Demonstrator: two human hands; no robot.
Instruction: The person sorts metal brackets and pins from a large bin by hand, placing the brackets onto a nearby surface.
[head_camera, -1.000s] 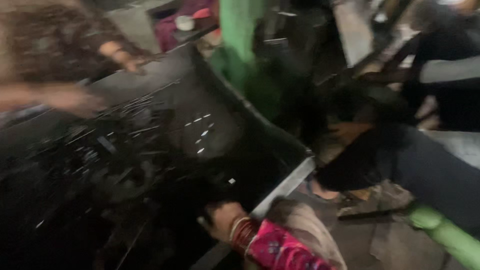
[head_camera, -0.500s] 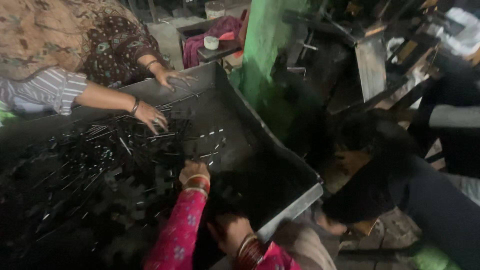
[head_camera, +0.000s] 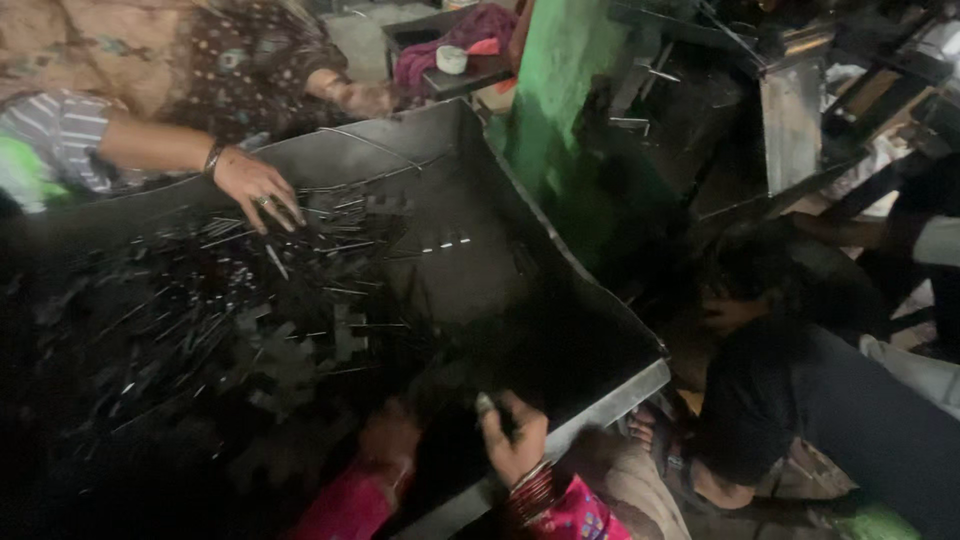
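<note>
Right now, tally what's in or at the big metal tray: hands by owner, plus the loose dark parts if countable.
Wearer's hands: 2, left hand and right hand, at the near edge of the metal tray
Co-worker's hand on the parts: 1
Pile of dark metal pieces: 1, its pieces too many and too blurred to count
Total: 3 hands, 1 pile, 1 tray

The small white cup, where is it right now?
In the head view, the small white cup sits top centre on a dark ledge, beside purple cloth, left of the green post.
</note>
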